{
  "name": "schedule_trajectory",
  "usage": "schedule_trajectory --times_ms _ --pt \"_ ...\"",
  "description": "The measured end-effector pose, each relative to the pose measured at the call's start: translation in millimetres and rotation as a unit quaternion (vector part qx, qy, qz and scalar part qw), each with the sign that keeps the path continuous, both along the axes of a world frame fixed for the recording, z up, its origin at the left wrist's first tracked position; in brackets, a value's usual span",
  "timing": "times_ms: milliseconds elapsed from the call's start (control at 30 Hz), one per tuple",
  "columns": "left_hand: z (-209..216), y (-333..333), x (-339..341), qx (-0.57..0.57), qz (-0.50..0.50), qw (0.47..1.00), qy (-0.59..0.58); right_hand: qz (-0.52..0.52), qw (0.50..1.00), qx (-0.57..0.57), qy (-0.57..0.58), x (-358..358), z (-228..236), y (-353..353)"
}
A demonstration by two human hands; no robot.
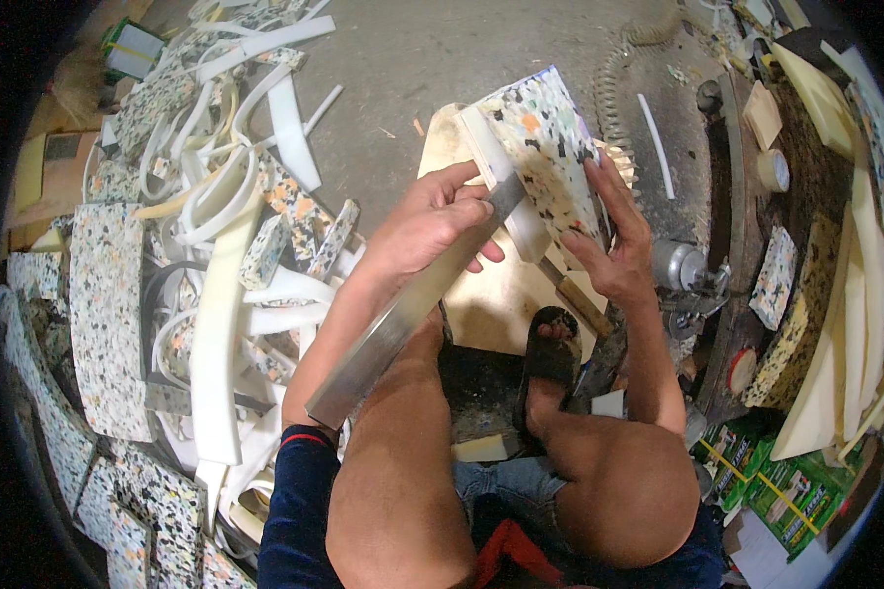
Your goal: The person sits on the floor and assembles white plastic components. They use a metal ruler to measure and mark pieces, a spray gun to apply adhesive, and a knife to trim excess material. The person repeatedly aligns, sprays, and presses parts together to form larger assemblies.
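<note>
My left hand (432,221) is closed around a long, flat metal bar (403,304), which slants from the foam down over my left forearm. Its thumb presses on the bar, and its fingertips reach the edge of a white foam strip (496,147). That strip lies along the side of a speckled, multicoloured foam block (545,142), held up tilted in front of me. My right hand (619,231) grips the block's right side, thumb on the speckled face. Below, a wooden-handled tool (581,306) rests on a pale board (501,304); its far end is hidden.
Foam offcuts and curled white strips (231,196) heap up on the left. At the right are a metal spray gun (683,265), a coiled hose (614,93), a tape roll (774,170), yellow foam pieces (859,314) and green packages (796,491). My sandalled foot (550,358) is beside the board.
</note>
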State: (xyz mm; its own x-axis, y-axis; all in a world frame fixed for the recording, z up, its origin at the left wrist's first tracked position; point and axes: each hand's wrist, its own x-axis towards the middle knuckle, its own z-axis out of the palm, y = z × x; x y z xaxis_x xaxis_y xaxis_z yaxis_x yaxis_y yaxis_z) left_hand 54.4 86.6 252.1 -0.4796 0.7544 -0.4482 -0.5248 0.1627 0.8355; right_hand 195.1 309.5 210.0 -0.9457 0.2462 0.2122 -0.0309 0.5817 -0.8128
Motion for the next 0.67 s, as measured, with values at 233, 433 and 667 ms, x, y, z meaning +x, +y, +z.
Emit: schedule_trajectory --times_ms 233,433,667 --pt "5.8 0.8 2.8 0.0 0.006 1.0 -0.004 -0.001 1.0 0.018 0.008 -5.2 -3.4 -2.6" --pt "3.6 -1.8 0.9 0.008 -0.005 1.0 0.005 -0.006 1.0 0.026 0.014 -5.5 -1.4 -7.0" --pt "0.7 -3.9 -0.7 0.009 -0.008 1.0 0.002 0.004 1.0 0.019 0.001 -8.4 -1.5 -9.2"
